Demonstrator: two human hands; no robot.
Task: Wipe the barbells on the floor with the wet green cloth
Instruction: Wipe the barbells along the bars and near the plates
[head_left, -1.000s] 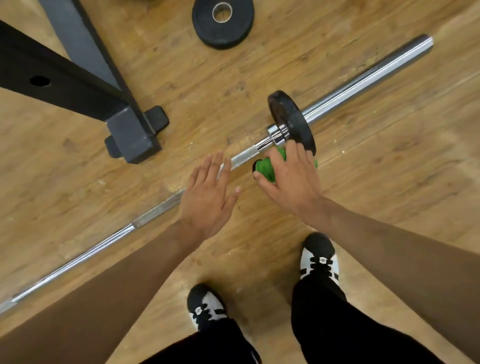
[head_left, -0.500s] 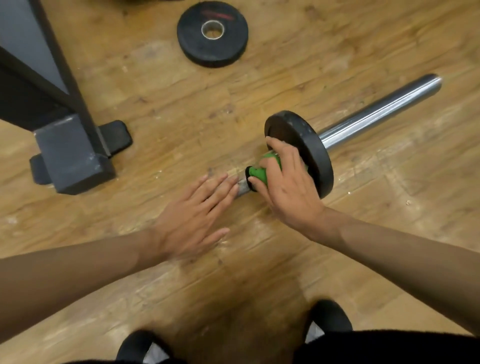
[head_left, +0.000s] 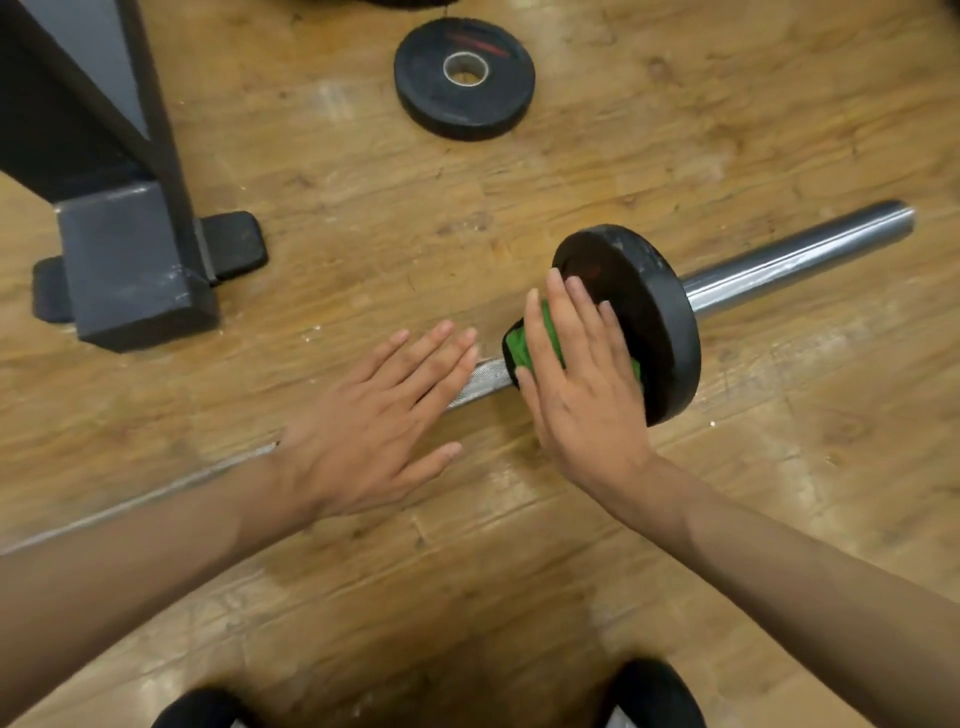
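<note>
A barbell (head_left: 789, 252) was seen lying on the wooden floor (head_left: 727, 493), running from the lower left edge of the frame up to the right, where its smooth chrome sleeve ended in the upper right. A black weight plate (head_left: 660, 312) was mounted upright on the bar right of centre. The green cloth (head_left: 524, 348) was bunched round the shaft at the centre of the frame, just left of that plate and touching its inner face. The right hand (head_left: 582, 395) was laid over the cloth, its fingers straight and held close together, the fingertips reaching onto the face of the plate; the thumb appeared to be set against the cloth's lower left end, though how far it curled beneath could not be made out. The left hand (head_left: 374, 431) was placed palm down across the knurled part of the shaft left of centre, just beside the cloth but apart from it, with fingers straight and slightly spread and the thumb held out to the side. A loose black plate (head_left: 464, 78) lay flat on the floor at the top centre, well apart from the bar. The dark metal foot of a rack (head_left: 130, 265) stood in the upper left. Two dark shoe tips (head_left: 654, 696) were cut off by the bottom edge
</note>
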